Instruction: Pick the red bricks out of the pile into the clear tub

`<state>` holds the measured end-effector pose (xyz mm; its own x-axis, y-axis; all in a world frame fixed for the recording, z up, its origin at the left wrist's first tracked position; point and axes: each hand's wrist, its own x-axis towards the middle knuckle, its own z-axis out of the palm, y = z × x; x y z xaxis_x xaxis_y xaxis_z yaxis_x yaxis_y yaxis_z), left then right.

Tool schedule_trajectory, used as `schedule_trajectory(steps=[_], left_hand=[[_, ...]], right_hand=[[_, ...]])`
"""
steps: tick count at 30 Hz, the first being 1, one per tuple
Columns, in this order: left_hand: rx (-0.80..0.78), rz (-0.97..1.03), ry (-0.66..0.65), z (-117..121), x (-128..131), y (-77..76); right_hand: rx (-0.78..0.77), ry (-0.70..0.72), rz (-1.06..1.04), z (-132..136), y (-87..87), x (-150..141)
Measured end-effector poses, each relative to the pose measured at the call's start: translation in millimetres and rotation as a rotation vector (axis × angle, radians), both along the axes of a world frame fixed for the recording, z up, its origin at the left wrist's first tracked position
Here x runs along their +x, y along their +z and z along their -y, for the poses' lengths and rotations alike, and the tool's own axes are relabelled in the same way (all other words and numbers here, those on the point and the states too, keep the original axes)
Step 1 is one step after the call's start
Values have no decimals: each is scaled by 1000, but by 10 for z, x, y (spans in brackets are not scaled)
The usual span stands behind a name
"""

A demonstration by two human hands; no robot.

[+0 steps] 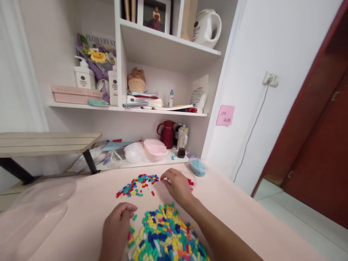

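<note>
My right hand [175, 183] reaches over the table, its thumb and forefinger pinched on a small red toy brick [161, 178]. Beside those fingertips lies a scattered pile of small bricks [141, 179] in red, blue, green and yellow. Partly hidden behind the right hand is a clear tub of red bricks [190, 183]. My left hand [119, 223] rests nearer, fingers curled and thumb against them; whether anything is inside is hidden. Just right of it lies a loose green brick [135, 217]. Between my forearms spreads a large heap of mixed bricks [165, 233].
A clear tub of light-blue bricks [198, 167] stands at the table's back right. Clear plastic lids or trays [40, 214] lie at left. Behind are a pink lidded box [155, 149], a red jug [167, 134], a bottle of dark liquid [182, 144] and a slatted stand [49, 143].
</note>
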<state>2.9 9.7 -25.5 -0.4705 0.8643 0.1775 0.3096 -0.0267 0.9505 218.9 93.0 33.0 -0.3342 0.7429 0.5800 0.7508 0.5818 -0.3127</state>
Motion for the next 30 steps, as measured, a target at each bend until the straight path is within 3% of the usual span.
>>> schedule_trajectory(steps=[4,10,14,17,20,23,27,30], left_hand=[[-8,25,12,4,24,-17],[-5,31,8,26,35,47],[8,15,6,24,14,40],[23,4,-2,7,0,0],[52,11,6,-8,1,-44],[69,3,6,-1,14,-58],[74,-25,-4,38,31,5],[46,-32,-24,68,35,99]], right_hand=[[30,-134,-157,-181,93,341],[-26,-223,-208,-309,-68,568],[22,-183,-307,-285,-56,507],[-28,-56,-372,-212,-8,372],[-146,119,-273,-86,-24,165],[-201,236,-41,62,-127,-47],[-160,218,204,176,-305,-218],[-169,156,208,154,-400,-256]])
